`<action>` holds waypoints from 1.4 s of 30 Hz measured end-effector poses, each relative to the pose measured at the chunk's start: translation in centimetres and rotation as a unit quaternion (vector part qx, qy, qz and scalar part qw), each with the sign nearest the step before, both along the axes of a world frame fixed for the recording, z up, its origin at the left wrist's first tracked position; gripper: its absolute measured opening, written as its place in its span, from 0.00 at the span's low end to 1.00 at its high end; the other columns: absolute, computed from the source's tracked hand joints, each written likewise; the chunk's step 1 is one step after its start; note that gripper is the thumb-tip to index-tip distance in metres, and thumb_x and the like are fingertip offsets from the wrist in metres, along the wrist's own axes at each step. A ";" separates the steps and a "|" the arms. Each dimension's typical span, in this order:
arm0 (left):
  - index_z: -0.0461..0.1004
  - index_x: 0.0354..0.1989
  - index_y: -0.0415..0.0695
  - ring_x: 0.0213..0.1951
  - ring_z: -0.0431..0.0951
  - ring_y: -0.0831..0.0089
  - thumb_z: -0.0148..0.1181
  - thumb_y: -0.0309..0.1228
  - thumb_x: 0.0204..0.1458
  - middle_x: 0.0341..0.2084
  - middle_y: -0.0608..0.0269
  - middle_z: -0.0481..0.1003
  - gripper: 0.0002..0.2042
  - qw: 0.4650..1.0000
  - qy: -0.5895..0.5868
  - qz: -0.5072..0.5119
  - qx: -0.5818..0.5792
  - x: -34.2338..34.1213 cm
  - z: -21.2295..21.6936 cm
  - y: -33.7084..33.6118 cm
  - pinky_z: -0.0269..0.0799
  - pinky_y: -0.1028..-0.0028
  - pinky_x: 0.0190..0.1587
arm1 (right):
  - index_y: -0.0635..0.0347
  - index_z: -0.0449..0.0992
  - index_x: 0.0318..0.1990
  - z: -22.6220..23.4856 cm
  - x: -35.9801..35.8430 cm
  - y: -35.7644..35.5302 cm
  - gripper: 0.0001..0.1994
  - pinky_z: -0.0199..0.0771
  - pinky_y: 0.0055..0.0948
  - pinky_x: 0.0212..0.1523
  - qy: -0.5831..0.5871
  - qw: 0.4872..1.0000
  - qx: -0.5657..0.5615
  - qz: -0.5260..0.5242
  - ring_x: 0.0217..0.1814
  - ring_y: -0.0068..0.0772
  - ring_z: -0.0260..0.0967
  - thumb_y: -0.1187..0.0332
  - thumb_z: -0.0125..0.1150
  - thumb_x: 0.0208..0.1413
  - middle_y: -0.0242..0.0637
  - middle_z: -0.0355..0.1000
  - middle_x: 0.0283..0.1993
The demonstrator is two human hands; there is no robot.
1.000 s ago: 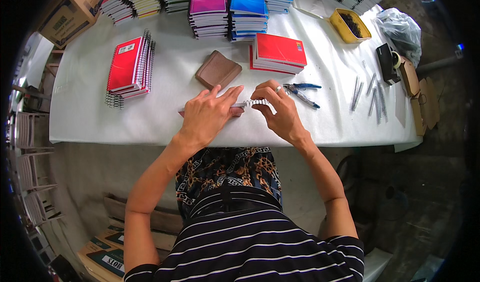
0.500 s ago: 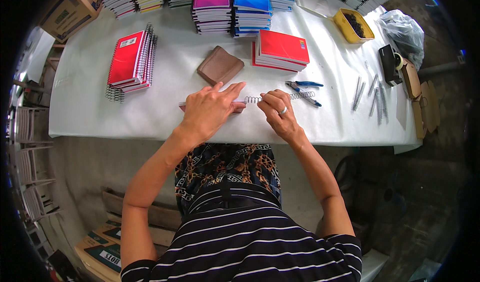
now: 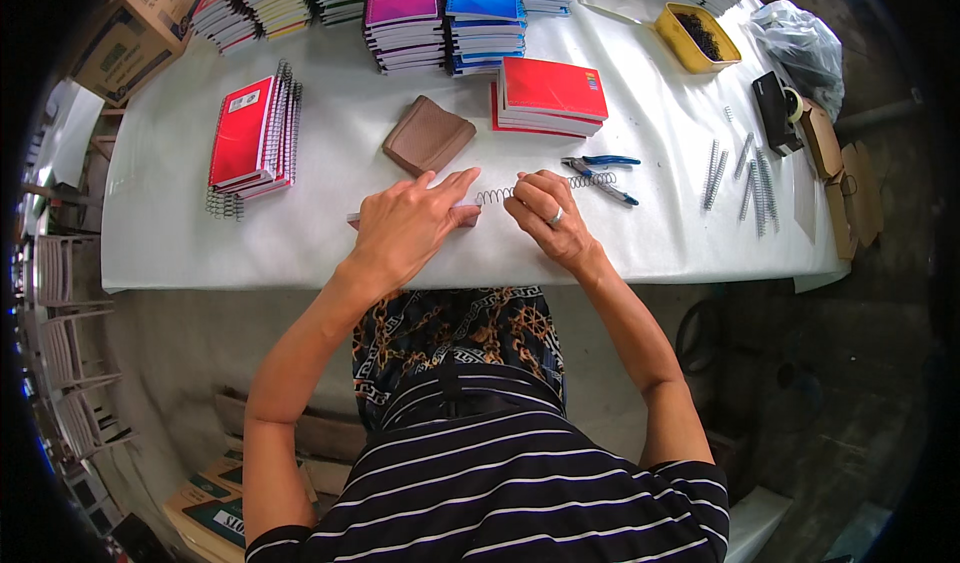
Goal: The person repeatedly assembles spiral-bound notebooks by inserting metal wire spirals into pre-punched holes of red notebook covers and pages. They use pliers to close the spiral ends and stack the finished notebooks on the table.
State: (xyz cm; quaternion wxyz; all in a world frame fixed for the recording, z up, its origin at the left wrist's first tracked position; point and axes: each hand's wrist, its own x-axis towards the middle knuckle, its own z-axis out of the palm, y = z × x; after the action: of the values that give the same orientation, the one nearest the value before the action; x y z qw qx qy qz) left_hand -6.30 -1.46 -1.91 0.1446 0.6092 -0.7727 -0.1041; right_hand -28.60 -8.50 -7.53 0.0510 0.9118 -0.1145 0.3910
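My left hand [image 3: 405,221] grips a thin notebook [image 3: 353,220] near the table's front edge, its fingers stretched over the top and the thumb at the near side. Most of that notebook is hidden under the hand. A metal spiral coil [image 3: 494,197] runs from the notebook's right end into my right hand [image 3: 552,215], which pinches it between bent fingers. The coil's tail comes out beyond the right hand and lies over blue-handled pliers [image 3: 612,160]. Just past my left hand rests a brown block [image 3: 430,135].
Red notebooks [image 3: 553,85] are stacked behind the pliers; spiral-bound ones [image 3: 240,133] lie at left. More notebook piles [image 3: 403,3] line the back. At right are loose coils [image 3: 765,193], a yellow tub [image 3: 672,33], a tape dispenser [image 3: 775,113] and a plastic bag [image 3: 800,48].
The view has shifted slightly. My right fingers have changed their pose a little on the coil, while my left hand keeps its hold on the notebook.
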 end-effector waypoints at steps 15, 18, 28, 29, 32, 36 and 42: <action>0.67 0.65 0.64 0.44 0.81 0.58 0.62 0.42 0.52 0.52 0.68 0.77 0.28 0.990 0.008 -0.068 -0.119 -0.1 -0.3 0.2 0.79 0.63 0.41 | 0.63 0.69 0.45 4.9 1.4 2.8 0.14 0.76 0.39 0.39 0.094 0.963 0.242 -0.076 0.38 0.46 0.74 0.77 0.61 0.50 0.42 0.69 0.42; 0.68 0.64 0.65 0.37 0.82 0.60 0.61 0.41 0.53 0.51 0.69 0.78 0.26 0.997 0.006 -0.067 0.047 1.0 1.4 1.0 0.79 0.63 0.36 | 0.65 0.73 0.42 6.3 1.4 2.5 0.10 0.76 0.39 0.39 0.186 0.944 0.270 -0.021 0.39 0.45 0.74 0.78 0.59 0.51 0.43 0.72 0.38; 0.67 0.63 0.72 0.39 0.81 0.64 0.60 0.45 0.54 0.43 0.73 0.81 0.25 0.992 -0.006 -0.129 -0.002 3.6 0.6 2.3 0.79 0.64 0.32 | 0.61 0.72 0.48 3.1 10.3 -5.4 0.22 0.68 0.45 0.57 0.248 0.887 0.363 -0.146 0.57 0.55 0.67 0.59 0.70 0.49 0.51 0.66 0.55; 0.67 0.64 0.72 0.40 0.81 0.64 0.60 0.46 0.54 0.45 0.73 0.80 0.26 0.990 -0.003 -0.135 -0.045 3.5 0.3 2.3 0.79 0.63 0.34 | 0.60 0.72 0.50 2.6 10.5 -5.5 0.25 0.67 0.45 0.58 0.241 0.904 0.327 -0.134 0.58 0.55 0.65 0.56 0.71 0.48 0.52 0.65 0.56; 0.66 0.65 0.70 0.44 0.81 0.65 0.62 0.47 0.51 0.49 0.73 0.79 0.29 0.985 -0.045 -0.140 -0.089 4.4 -0.1 2.7 0.78 0.63 0.42 | 0.58 0.70 0.54 2.6 9.6 -6.1 0.29 0.66 0.46 0.60 0.256 0.916 0.298 -0.083 0.61 0.56 0.64 0.53 0.71 0.47 0.53 0.63 0.61; 0.64 0.67 0.60 0.53 0.77 0.61 0.65 0.46 0.47 0.52 0.71 0.78 0.35 0.986 -0.077 -0.010 -0.149 5.1 0.2 3.4 0.73 0.60 0.55 | 0.56 0.79 0.54 7.1 3.3 -7.0 0.28 0.73 0.37 0.53 0.193 0.788 0.581 0.072 0.52 0.43 0.75 0.49 0.67 0.47 0.49 0.77 0.49; 0.70 0.61 0.55 0.46 0.79 0.65 0.66 0.49 0.45 0.50 0.74 0.78 0.32 0.975 -0.088 -0.047 -0.199 6.1 -1.7 1.7 0.73 0.60 0.55 | 0.62 0.79 0.52 6.5 2.3 -5.7 0.30 0.71 0.39 0.56 0.235 0.711 0.647 0.144 0.51 0.41 0.74 0.46 0.59 0.51 0.45 0.78 0.49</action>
State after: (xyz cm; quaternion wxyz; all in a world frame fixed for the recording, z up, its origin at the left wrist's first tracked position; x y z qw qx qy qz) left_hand -0.18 0.28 -3.59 0.1887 0.5381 -0.8154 0.0992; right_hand -26.30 -14.16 -1.03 -0.5829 0.7897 -0.1913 -0.0032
